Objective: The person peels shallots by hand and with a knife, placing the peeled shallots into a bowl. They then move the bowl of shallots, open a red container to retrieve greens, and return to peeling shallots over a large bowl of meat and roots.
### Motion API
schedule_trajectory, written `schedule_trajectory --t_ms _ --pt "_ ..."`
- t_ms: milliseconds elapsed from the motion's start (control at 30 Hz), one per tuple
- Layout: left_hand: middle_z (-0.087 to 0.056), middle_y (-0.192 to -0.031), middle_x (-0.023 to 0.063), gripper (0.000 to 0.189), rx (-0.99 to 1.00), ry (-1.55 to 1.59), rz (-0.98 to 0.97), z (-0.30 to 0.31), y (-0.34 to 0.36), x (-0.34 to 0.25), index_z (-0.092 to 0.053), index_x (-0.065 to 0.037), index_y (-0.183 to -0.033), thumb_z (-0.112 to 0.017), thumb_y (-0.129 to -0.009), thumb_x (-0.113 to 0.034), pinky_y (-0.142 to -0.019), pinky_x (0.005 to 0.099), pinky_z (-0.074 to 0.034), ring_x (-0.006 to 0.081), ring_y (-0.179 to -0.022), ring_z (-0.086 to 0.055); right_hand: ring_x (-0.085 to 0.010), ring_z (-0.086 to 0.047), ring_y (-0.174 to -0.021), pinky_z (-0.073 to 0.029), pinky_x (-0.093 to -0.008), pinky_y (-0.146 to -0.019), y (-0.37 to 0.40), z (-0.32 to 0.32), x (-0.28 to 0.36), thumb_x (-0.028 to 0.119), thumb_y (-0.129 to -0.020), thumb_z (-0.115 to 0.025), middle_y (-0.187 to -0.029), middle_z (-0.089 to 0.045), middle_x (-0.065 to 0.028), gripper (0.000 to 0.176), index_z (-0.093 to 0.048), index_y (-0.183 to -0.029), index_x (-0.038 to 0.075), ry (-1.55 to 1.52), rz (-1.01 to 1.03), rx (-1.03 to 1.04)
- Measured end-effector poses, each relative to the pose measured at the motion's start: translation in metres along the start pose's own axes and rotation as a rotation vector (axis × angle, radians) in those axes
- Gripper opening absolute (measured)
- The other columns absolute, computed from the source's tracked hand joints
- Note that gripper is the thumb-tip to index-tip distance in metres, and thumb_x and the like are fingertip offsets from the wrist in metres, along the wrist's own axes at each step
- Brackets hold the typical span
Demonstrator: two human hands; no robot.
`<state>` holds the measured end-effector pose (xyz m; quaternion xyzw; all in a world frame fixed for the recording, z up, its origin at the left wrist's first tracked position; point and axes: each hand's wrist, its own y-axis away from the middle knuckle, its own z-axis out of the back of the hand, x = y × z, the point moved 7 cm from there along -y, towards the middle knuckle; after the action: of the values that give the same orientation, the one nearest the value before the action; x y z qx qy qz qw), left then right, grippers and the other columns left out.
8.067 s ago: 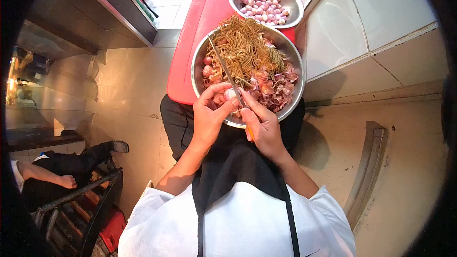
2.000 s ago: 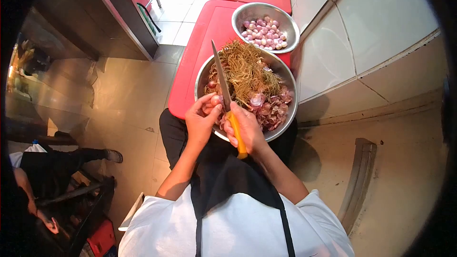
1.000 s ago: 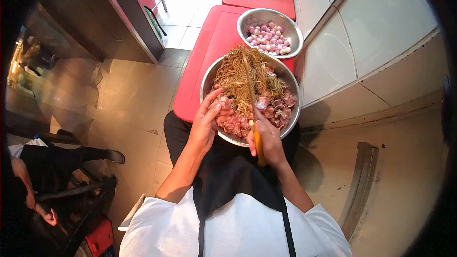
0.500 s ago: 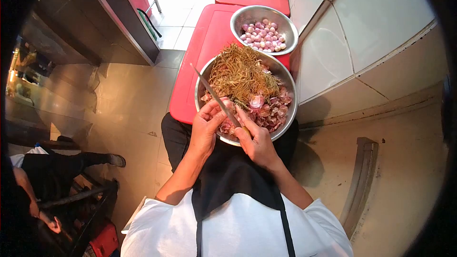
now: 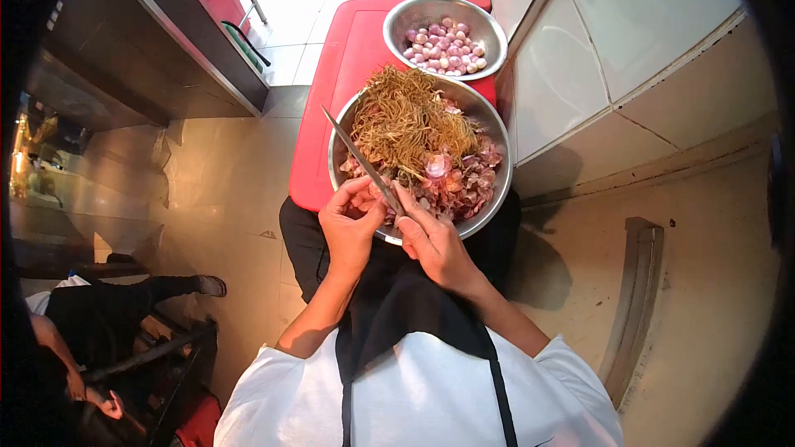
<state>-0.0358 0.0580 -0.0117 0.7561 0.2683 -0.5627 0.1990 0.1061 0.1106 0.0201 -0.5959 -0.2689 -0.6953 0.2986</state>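
The right hand [image 5: 432,240] is closed around the grip of a knife [image 5: 356,151], whose blade slants up and to the left across the near part of a steel bowl [image 5: 503,149]. The left hand [image 5: 349,219] is half curled, thumb and fingertips drawn together close by the blade; whether something small is pinched there cannot be made out. Both hands are at the bowl's near edge. Within the bowl, a tangle of dry brown roots [image 5: 406,120] heaps up at the far side, and pinkish papery skins [image 5: 476,186] lie nearer and to the right. Just beyond it, a perforated steel colander [image 5: 489,23] stands on the low red counter [image 5: 356,41] with a cluster of pink and white peeled shallots [image 5: 445,45] inside. A white patch [image 5: 392,240] shows on the bowl's near rim; whether it is a label or a glint cannot be told. Small pale marks [image 5: 55,15] on the dark panel at upper left are too tiny to read. The black apron [image 5: 414,306] and white shirt [image 5: 447,397] show plain cloth. At lower left, another person's hand [image 5: 108,404] rests near a dark frame [image 5: 153,356].
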Motion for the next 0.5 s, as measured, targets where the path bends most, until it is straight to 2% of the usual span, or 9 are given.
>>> schedule_trajectory --t_ms 67,167,267,367,467,500 --pt "-0.071 -0.099 0.0044 0.033 -0.001 0.036 -0.009 -0.002 0.000 -0.001 -0.065 0.006 -0.119 -0.070 -0.087 0.005 -0.080 0.0226 -0.052 0.0078 -0.088 -0.065 -0.0139 -0.054 -0.058 -0.044 -0.0300 -0.058 0.003 0.001 0.001 0.019 -0.104 -0.048 -0.064 -0.052 -0.0077 0.053 -0.036 -0.153 0.004 -0.052 -0.090 0.049" --pt "-0.073 -0.107 0.0114 0.032 -0.008 0.061 0.024 -0.001 -0.003 0.002 -0.065 0.007 -0.118 -0.070 -0.087 0.003 -0.085 0.0278 -0.055 0.0139 -0.093 -0.070 -0.0129 -0.052 -0.058 -0.044 -0.0290 -0.058 0.008 0.003 0.002 0.019 -0.104 -0.048 -0.064 -0.052 -0.0054 0.054 -0.034 -0.155 0.005 -0.049 -0.101 0.044" --pt "-0.073 -0.108 0.0119 0.032 -0.003 0.076 0.067 -0.001 -0.004 -0.004 -0.065 0.007 -0.118 -0.071 -0.087 0.003 -0.085 0.0276 -0.055 0.0141 -0.094 -0.070 -0.0125 -0.051 -0.057 -0.043 -0.0290 -0.057 0.012 0.004 0.000 0.020 -0.104 -0.048 -0.064 -0.051 -0.0036 0.055 -0.033 -0.155 0.006 -0.062 -0.117 0.057" --pt "-0.073 -0.105 0.0104 0.032 0.015 0.010 0.004 -0.004 -0.001 -0.008 -0.066 0.007 -0.118 -0.070 -0.086 0.004 -0.084 0.0273 -0.056 0.0137 -0.093 -0.069 -0.0117 -0.050 -0.058 -0.043 -0.0288 -0.057 0.015 0.004 0.003 0.021 -0.105 -0.047 -0.065 -0.051 -0.0026 0.055 -0.032 -0.156 0.006 -0.076 -0.131 0.073" --pt "-0.069 -0.102 0.0044 0.033 0.010 -0.012 -0.046 -0.007 0.004 -0.012 -0.066 0.006 -0.117 -0.071 -0.085 0.008 -0.081 0.0225 -0.051 0.0082 -0.089 -0.063 -0.0115 -0.050 -0.059 -0.043 -0.0287 -0.058 0.016 0.006 0.013 0.021 -0.105 -0.047 -0.066 -0.051 -0.0024 0.055 -0.032 -0.156 0.005 -0.087 -0.124 0.065" --pt "-0.068 -0.105 0.0050 0.033 0.012 -0.017 -0.065 -0.007 0.004 -0.013 -0.066 0.005 -0.117 -0.071 -0.085 0.009 -0.081 0.0226 -0.051 0.0085 -0.090 -0.063 -0.0114 -0.050 -0.059 -0.043 -0.0285 -0.057 0.017 0.006 0.013 0.022 -0.105 -0.047 -0.066 -0.051 -0.0024 0.055 -0.032 -0.155 0.005 -0.093 -0.118 0.066"
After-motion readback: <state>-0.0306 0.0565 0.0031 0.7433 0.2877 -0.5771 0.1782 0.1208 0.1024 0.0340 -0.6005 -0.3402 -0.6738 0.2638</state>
